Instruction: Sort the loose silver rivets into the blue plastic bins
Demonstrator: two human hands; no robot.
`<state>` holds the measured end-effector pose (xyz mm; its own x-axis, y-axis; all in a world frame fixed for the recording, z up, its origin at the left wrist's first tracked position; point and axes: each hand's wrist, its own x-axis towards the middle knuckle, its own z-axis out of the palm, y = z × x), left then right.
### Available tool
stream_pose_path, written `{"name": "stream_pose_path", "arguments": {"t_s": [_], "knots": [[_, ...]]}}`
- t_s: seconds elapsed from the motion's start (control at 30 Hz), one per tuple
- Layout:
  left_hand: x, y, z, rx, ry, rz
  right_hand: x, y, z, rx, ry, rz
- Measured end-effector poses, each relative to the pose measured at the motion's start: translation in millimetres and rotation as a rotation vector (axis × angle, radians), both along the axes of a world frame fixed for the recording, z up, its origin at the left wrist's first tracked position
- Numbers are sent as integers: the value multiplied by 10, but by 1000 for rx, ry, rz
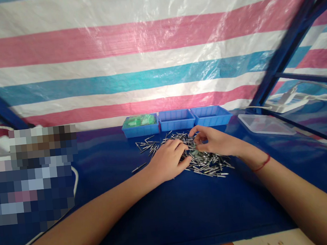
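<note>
A loose pile of thin metal blind rivets (pixel 211 167) lies on the dark blue table, with some small grey-green pieces (pixel 196 153) in its middle. My left hand (pixel 168 160) rests palm down on the pile's left side, fingers apart and thumb stretched toward the middle. Over the right side is my right hand (pixel 208 139), its fingers curled in toward the thumb; whatever is between them is too small to make out. Behind the pile stand three blue bins: the left bin (pixel 141 131) holds green bagged material, while the middle bin (pixel 178 124) and right bin (pixel 211 118) show bare inner walls.
A clear plastic lid (pixel 264 124) lies to the right, near a white power strip (pixel 287 101). Blue frame posts (pixel 279 61) rise on both sides before a striped sheet (pixel 144 39). At left, a white cable (pixel 75 179) loops around a blurred-out area.
</note>
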<state>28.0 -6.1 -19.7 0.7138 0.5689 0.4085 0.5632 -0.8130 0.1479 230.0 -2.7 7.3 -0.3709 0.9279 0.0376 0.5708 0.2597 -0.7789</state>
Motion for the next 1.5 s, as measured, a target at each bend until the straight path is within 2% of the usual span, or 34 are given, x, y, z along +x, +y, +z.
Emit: {"name": "stream_pose_path", "arguments": {"t_s": [0.07,0.13,0.27,0.33,0.43,0.53,0.67,0.9,1.03,1.1,1.3,1.37,1.5], "knots": [[-1,0,-4,-4,-10,11,1,6,13,29,51,-9],[-3,0,-6,-5,-14,13,19,14,24,109,-1,-27],[-2,-11,2,-7,1,17,56,43,8,277,-354,-34],[-1,-17,6,-12,10,27,51,55,-10,281,-472,0],[-1,-16,-2,-9,14,23,15,56,-28,251,-489,42],[-3,-8,-19,2,5,19,-22,41,-21,216,-412,43],[-7,-3,-24,-20,-43,24,-36,26,21,194,-198,-6],[-17,34,-21,-174,-292,110,-59,13,102,148,187,-185],[-21,60,-6,-234,-380,107,-117,-21,108,86,373,-255],[-19,69,13,-325,-448,96,-147,-34,95,56,457,-256],[-3,124,54,-737,-724,6,-214,-47,30,-33,628,-204],[-5,149,49,-770,-786,-8,-241,-57,20,-40,635,-192],[-27,187,29,-717,-802,-21,-309,-84,-4,-3,531,-115]]}}
